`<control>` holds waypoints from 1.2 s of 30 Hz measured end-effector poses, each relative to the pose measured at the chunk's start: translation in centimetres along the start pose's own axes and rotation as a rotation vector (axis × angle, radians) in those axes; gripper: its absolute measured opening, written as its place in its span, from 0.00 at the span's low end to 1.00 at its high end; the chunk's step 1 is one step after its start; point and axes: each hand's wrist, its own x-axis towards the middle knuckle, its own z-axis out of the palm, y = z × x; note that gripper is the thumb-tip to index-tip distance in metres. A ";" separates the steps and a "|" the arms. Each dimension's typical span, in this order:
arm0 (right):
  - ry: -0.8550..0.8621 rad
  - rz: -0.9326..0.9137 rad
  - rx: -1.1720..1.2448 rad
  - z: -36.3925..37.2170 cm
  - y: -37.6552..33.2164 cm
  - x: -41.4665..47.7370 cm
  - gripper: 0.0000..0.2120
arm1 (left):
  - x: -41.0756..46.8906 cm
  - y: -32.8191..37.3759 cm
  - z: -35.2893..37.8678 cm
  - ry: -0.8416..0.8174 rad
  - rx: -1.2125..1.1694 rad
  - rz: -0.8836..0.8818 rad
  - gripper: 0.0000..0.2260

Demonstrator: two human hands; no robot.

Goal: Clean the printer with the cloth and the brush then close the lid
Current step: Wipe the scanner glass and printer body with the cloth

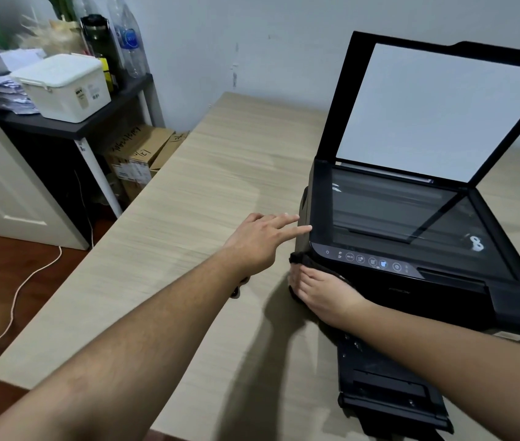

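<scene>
Left hand (254,240), fingers (287,219) spread, is steadying the light plastic printer (443,294); right hand (325,296) is clamping the limp cloth (298,260)

Dim, flat indoor light.
Soft shadows fall on the table (207,173); a glare spot sits on the scanner glass (395,211); frame edges bow, top-left blurred.

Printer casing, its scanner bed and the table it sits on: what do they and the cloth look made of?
Printer casing: black plastic, mostly matte, moulded edges.
Scanner bed: glass, probably; it mirrors the raised lid.
Table: pale wood-grain surface, likely laminate, matte.
Cloth: dark soft fabric; it bunches at the printer's corner.
</scene>
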 end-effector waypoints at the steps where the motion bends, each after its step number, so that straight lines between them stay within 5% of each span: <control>1: 0.018 -0.022 -0.021 0.3 -0.7 0.8 0.23 | 0.0 -0.1 -0.1 -0.003 0.001 -0.001 0.41; 5: -0.107 -0.161 -0.085 -0.1 -1.8 1.8 0.22 | -0.1 0.1 0.0 -0.013 -0.011 -0.010 0.41; 9: -0.073 0.047 0.037 -1.6 1.1 -0.1 0.23 | -0.2 0.0 0.1 -0.013 -0.003 -0.003 0.40; 13: 0.019 0.054 0.070 -0.3 1.9 -1.2 0.24 | 0.1 0.1 -0.1 -0.013 -0.008 -0.009 0.38; 22: -0.069 -0.129 -0.092 1.7 -2.6 1.8 0.23 | 0.2 0.1 0.3 -0.018 -0.029 -0.038 0.41; 31: 0.257 0.053 0.180 2.4 4.0 -5.1 0.24 | 1.2 1.4 -1.2 0.023 -0.023 -0.024 0.35; 36: 0.153 0.015 0.096 3.4 0.8 -2.6 0.25 | 1.0 1.9 -0.6 0.055 -0.054 -0.086 0.35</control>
